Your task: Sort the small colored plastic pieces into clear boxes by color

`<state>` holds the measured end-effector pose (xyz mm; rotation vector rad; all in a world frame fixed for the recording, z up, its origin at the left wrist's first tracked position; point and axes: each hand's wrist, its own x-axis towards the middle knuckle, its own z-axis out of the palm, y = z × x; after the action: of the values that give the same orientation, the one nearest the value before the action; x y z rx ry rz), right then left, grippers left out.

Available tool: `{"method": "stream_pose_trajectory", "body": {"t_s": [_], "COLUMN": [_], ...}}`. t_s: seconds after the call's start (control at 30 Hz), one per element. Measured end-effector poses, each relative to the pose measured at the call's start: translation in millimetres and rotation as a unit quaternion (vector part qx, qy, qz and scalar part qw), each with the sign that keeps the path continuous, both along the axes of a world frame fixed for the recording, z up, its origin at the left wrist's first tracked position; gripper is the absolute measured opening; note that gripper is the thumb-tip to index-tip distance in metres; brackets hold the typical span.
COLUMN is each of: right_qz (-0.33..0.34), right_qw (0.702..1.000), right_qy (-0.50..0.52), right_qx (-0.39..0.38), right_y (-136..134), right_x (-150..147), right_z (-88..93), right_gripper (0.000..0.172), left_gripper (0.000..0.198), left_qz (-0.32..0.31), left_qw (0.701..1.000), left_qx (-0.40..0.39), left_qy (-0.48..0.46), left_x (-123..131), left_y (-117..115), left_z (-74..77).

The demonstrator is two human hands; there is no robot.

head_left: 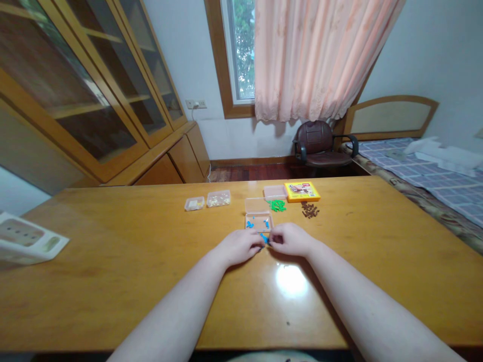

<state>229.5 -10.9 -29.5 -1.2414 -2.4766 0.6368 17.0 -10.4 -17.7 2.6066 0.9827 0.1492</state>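
Both my hands rest on the wooden table (113, 261), fingertips meeting just in front of a small open clear box (258, 221) holding several blue pieces. My left hand (239, 246) and my right hand (290, 240) are both pinched together on a small blue piece (265, 239) held between them. The box's lid (256, 204) stands open behind it.
Beyond the box lie a pile of green pieces (277, 204), a pile of brown pieces (310, 210), a yellow booklet (302, 191) and another clear box (275, 191). Two small clear boxes (207, 200) sit to the left. A white packet (26, 244) lies at the far left edge.
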Motion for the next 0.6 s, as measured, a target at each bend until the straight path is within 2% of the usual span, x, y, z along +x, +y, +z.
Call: {"method": "stream_pose_trajectory", "body": {"t_s": [0.17,0.43,0.5,0.6], "right_qz": [-0.004,-0.007,-0.008,-0.007], "right_qw": [0.999,0.997,0.997,0.997], "right_qy": [-0.032,-0.055,-0.054,-0.063], "right_qx": [0.011,0.044,0.051,0.053], "right_y": [0.7,-0.7,-1.2,-1.5], "right_x": [-0.6,-4.2,-5.0,-6.7], "right_z": [-1.4,-2.5,-2.7,-2.8], "right_gripper": [0.013,0.016,0.017,0.019], "left_gripper": [0.017,0.018,0.019,0.021], "left_qz": [0.008,0.017,0.047,0.135], "left_qw": [1.0,0.999,0.998,0.987], "left_qx": [0.004,0.018,0.038,0.077], "left_qy": [0.016,0.022,0.001,-0.041], "left_x": [1.1,-1.7,-3.4,-8.0], "left_y": [2.7,4.0,6.5,12.3], "left_z": [-3.4,0.1,0.3,0.3]}}
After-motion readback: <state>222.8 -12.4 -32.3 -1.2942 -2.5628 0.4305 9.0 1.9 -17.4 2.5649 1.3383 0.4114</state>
